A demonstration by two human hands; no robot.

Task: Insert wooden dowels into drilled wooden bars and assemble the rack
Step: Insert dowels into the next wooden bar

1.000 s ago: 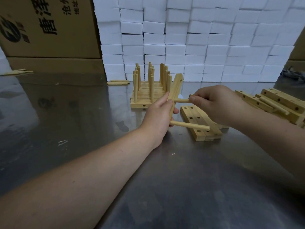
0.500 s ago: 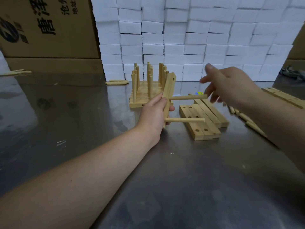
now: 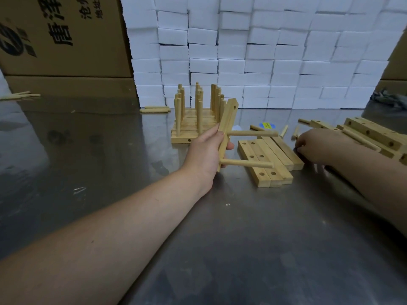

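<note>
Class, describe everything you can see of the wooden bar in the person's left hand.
The bar is pale wood, held steeply tilted over the steel table. The left hand grips its middle. One empty hole sits near its top end; an upper dowel and a lower dowel plugged into it stick out rightward.

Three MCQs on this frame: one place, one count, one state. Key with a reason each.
1. Where does the finished rack stand? A. On the table, beyond the left hand B. On a shelf C. On the floor
2. How many dowels sit in the held bar? A. One B. Two C. Four
3. The left hand is: A. flat on the table B. gripping the bar C. hanging idle
Key: 1A, it stands on the steel top past the hand; 2B, two jut out rightward; 3B, fingers and thumb wrap the bar.
</note>
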